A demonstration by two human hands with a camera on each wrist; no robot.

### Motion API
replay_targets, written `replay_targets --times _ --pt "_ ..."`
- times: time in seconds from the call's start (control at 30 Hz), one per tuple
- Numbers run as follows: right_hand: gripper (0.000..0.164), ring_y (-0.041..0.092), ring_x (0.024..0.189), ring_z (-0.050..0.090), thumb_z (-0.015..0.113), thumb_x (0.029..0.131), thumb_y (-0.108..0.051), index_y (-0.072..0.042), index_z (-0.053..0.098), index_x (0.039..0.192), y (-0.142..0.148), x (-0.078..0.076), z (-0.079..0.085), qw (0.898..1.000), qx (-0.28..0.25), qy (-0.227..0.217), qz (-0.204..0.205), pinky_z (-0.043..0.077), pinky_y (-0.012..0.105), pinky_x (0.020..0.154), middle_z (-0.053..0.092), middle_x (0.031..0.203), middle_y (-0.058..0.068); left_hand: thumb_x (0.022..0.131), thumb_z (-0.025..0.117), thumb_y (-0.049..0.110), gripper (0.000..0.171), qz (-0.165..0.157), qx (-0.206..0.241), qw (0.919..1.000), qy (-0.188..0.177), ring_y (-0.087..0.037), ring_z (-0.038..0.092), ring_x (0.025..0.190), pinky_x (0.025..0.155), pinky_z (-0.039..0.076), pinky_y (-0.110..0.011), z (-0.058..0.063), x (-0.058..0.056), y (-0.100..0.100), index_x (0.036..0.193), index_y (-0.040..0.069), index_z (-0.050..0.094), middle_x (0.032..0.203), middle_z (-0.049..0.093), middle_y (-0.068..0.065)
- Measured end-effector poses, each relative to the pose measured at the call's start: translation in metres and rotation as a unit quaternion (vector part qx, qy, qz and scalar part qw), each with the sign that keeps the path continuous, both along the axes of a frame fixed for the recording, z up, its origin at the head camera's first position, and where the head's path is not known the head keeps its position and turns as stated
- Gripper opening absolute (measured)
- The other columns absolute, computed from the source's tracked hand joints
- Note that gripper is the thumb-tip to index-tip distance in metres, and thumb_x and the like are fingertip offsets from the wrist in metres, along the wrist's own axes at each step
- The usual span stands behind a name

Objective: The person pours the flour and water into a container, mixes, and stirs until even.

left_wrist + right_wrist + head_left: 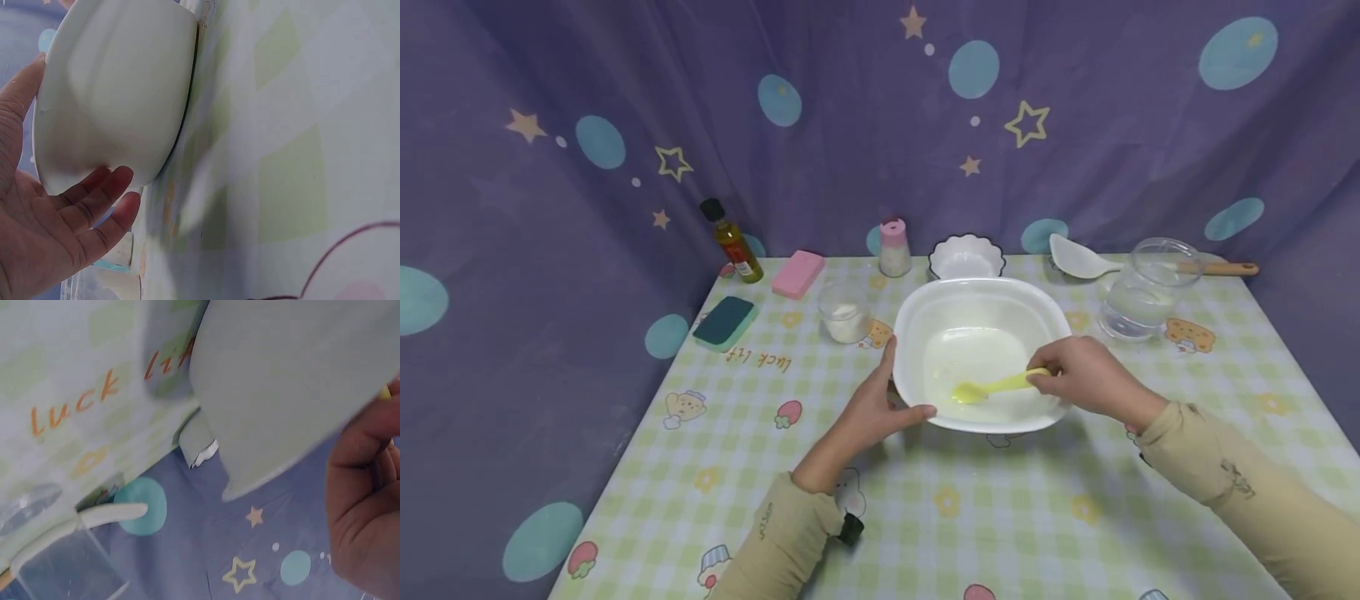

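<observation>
White rounded-square bowl (981,302), frame centre | left hand (874,407): spread wide against its left side | right hand (1084,375): pinching yellow plastic-looking spoon (1004,384), head inside | step, judged: stirring | next move calls for: bowl braced, gentle strokes

The right hand (364,500) curls beside a basin (281,381).

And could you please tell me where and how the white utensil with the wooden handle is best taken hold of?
Probably by the wooden handle's end, from the right: it sticks out past the clear jug, which stands in front of the middle of the utensil.
</observation>
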State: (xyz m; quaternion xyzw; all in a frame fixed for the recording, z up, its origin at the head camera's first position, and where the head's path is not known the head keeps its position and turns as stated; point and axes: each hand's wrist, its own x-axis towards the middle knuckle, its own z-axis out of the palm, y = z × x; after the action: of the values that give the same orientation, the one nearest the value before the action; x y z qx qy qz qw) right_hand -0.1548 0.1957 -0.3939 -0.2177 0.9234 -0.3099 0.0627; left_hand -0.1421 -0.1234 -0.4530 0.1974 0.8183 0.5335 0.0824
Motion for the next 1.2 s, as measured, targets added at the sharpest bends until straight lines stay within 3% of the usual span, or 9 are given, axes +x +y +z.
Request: replay_targets --times 0.13,0.37,0.43,0.5,0.77,1.2 --pt "0.004 0.010 0.069 0.064 0.073 0.085 -0.011 -0.011 0.076 0.081 -0.009 -0.002 -0.007 1.000 -0.004 0.015 -0.003 0.051 0.034 0.065 0.070 0.073 -0.006 0.080 0.082 0.025 0.114 0.001 -0.002 1.0000 0.001 -0.022 0.058 0.095 0.068 0.053 -0.043 0.003 0.001 0.001 0.158 0.024 -0.001 0.144 0.045 -0.014" --pt "0.005 0.017 0.072 0.066 0.073 0.085 -0.012 -0.012 0.075 0.081 -0.022 -0.006 -0.016 0.999 -0.002 0.039 -0.018 0.052 0.040 0.070 0.071 0.076 -0.004 0.083 0.078 0.011 0.109 -0.009 -0.010 0.9998 -0.012 -0.034 0.058 0.098 0.068 0.053 -0.035 0.034 0.013 0.007 0.158 0.013 -0.002 0.136 0.050 -0.018" --pt "0.005 0.018 0.073 0.066 0.073 0.086 -0.013 -0.012 0.075 0.081 -0.025 -0.007 -0.018 0.998 0.005 0.050 -0.024 0.052 0.041 0.070 0.071 0.076 -0.003 0.083 0.077 0.011 0.109 -0.010 -0.014 0.9997 -0.014 -0.034 0.058 0.098 0.069 0.053 -0.034 0.038 0.014 0.007 0.157 0.012 -0.002 0.135 0.050 -0.017" --pt "0.005 0.019 0.073 0.066 0.073 0.086 -0.014 -0.012 0.075 0.081 -0.027 -0.009 -0.018 0.998 0.013 0.056 -0.035 0.051 0.041 0.070 0.071 0.077 -0.002 0.083 0.077 0.011 0.109 -0.008 -0.013 0.9998 -0.014 -0.032 0.058 0.097 0.068 0.053 -0.035 0.036 0.013 0.007 0.157 0.012 -0.002 0.135 0.050 -0.018" --pt "0.010 0.019 0.066 0.062 0.071 0.086 -0.016 -0.007 0.075 0.085 -0.027 -0.020 -0.017 0.993 0.035 0.078 -0.077 0.047 0.040 0.063 0.070 0.074 0.002 0.081 0.082 0.023 0.114 0.006 -0.009 0.9999 -0.003 -0.020 0.057 0.093 0.068 0.054 -0.041 0.005 0.002 0.002 0.158 0.024 -0.002 0.136 0.051 -0.015" --pt "0.016 0.024 0.066 0.061 0.066 0.088 -0.014 -0.001 0.074 0.092 -0.004 -0.023 -0.007 0.987 0.064 0.092 -0.118 0.047 0.040 0.057 0.069 0.077 0.010 0.079 0.083 0.031 0.115 0.007 -0.008 0.9999 -0.003 -0.019 0.057 0.094 0.067 0.053 -0.042 0.003 0.001 0.002 0.158 0.027 0.000 0.141 0.048 -0.013"
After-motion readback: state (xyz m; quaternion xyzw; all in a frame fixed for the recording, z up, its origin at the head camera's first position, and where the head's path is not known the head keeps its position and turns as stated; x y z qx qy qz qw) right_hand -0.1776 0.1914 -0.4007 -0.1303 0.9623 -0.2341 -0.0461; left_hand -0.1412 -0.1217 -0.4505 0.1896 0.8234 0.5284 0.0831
